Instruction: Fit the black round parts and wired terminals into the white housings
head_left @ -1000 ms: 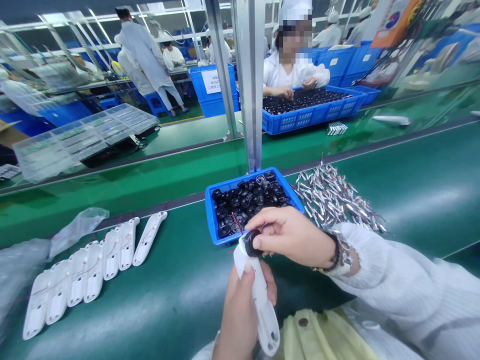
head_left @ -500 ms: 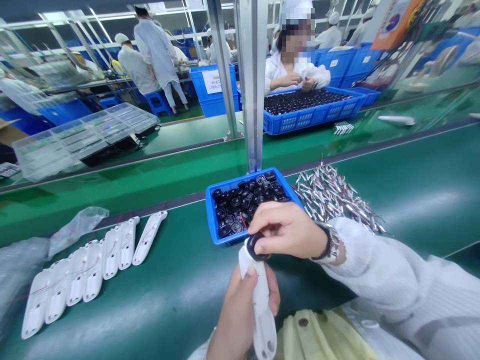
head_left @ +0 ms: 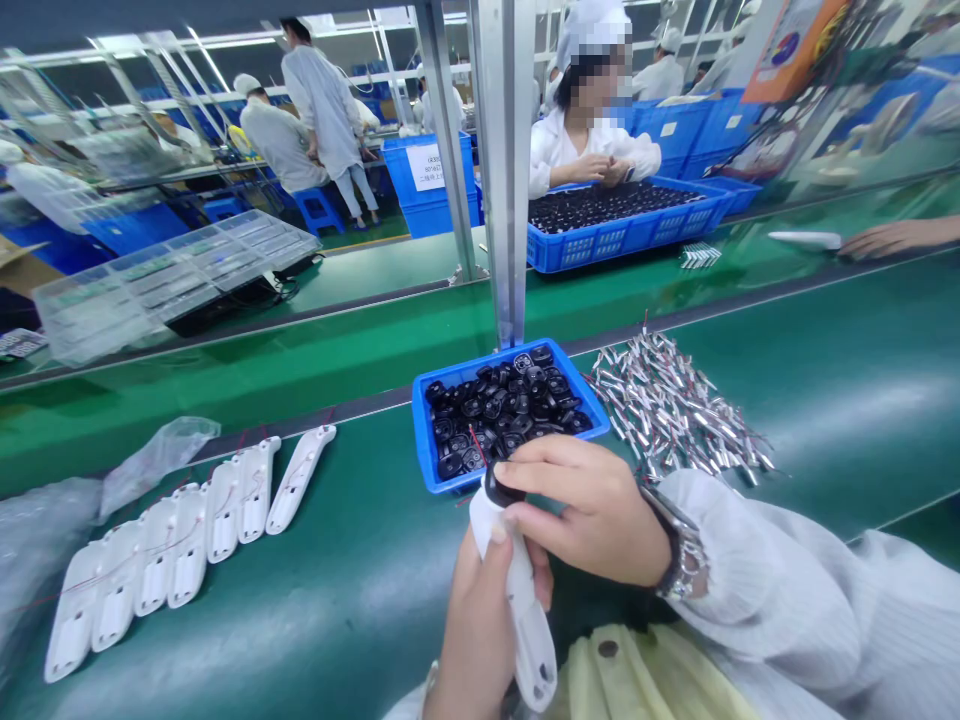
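Observation:
My left hand [head_left: 484,610] is wrapped round a white plastic handle housing [head_left: 527,610], held tilted with its narrow end up. At that upper end sits a round black plastic part [head_left: 500,487], pinched by the fingers and thumb of my right hand [head_left: 581,505]. A thin red wire [head_left: 477,442] sticks up beside the black part. Just beyond both hands, a blue tray [head_left: 426,440] holds many similar black parts [head_left: 491,400]. My right fingers partly cover the joint between the black part and the housing.
Several white housings with red wires [head_left: 157,550] lie in a row at left, near clear plastic bags [head_left: 161,460]. Slim silver parts [head_left: 682,410] are heaped at right. A metal post [head_left: 504,180] rises behind the tray. Across the line, a co-worker [head_left: 592,140] handles parts over a blue crate [head_left: 622,240].
My right hand has shifted slightly down, its fingers now straighter on the black part. The housing has tilted a little. Another person's hand has appeared at far right by a white piece.

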Action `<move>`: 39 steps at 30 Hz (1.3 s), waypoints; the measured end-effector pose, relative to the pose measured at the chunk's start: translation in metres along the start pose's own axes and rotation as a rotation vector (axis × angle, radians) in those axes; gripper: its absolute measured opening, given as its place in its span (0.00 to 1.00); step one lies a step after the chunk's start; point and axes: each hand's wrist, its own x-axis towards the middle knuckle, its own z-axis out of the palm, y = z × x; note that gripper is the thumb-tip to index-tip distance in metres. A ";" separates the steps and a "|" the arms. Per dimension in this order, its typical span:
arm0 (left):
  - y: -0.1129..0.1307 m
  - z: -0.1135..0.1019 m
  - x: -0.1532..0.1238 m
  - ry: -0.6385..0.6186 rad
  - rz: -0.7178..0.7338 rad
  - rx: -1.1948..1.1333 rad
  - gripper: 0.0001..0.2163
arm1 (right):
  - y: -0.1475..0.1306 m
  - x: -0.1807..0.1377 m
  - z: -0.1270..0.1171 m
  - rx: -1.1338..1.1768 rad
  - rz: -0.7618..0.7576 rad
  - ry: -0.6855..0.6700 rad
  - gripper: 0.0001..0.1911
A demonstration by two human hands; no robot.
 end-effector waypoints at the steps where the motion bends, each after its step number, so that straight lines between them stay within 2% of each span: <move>1: 0.000 -0.001 0.000 -0.020 0.002 -0.005 0.16 | 0.002 0.003 -0.002 0.013 -0.039 -0.018 0.08; 4: -0.001 -0.004 0.001 -0.094 -0.012 -0.039 0.17 | 0.011 0.013 -0.010 0.107 -0.173 -0.119 0.07; 6: 0.000 -0.006 0.002 -0.150 -0.032 -0.051 0.18 | 0.016 0.019 -0.015 0.220 -0.197 -0.178 0.06; 8: 0.003 -0.007 0.003 -0.172 -0.021 -0.017 0.18 | 0.018 0.021 -0.017 0.298 -0.128 -0.184 0.07; 10: 0.007 -0.008 0.004 -0.149 0.048 0.089 0.18 | 0.018 0.020 -0.018 0.307 0.007 -0.161 0.10; 12: 0.013 -0.009 0.007 -0.096 0.151 0.275 0.17 | 0.018 0.018 -0.018 0.309 0.155 -0.176 0.14; 17: 0.025 -0.013 0.018 0.045 0.418 0.923 0.13 | 0.022 0.014 -0.021 0.416 0.417 -0.344 0.18; 23: 0.028 -0.008 0.045 0.041 0.762 1.578 0.16 | 0.042 0.005 -0.034 0.713 0.733 -0.444 0.26; 25: 0.032 0.000 0.055 -0.007 0.853 1.698 0.18 | 0.051 0.002 -0.041 0.792 0.803 -0.416 0.27; 28: 0.040 0.017 0.072 -0.120 0.931 1.814 0.18 | 0.064 -0.001 -0.052 0.760 0.867 -0.299 0.24; 34: 0.048 0.067 0.110 -0.361 0.949 1.896 0.20 | 0.087 -0.007 -0.081 0.651 0.950 -0.159 0.16; 37: 0.057 0.086 0.124 -0.380 0.967 1.863 0.21 | 0.114 -0.006 -0.099 0.623 1.015 -0.108 0.15; 39: 0.068 0.090 0.126 -0.316 1.047 1.780 0.23 | 0.143 0.004 -0.109 0.550 1.058 -0.034 0.13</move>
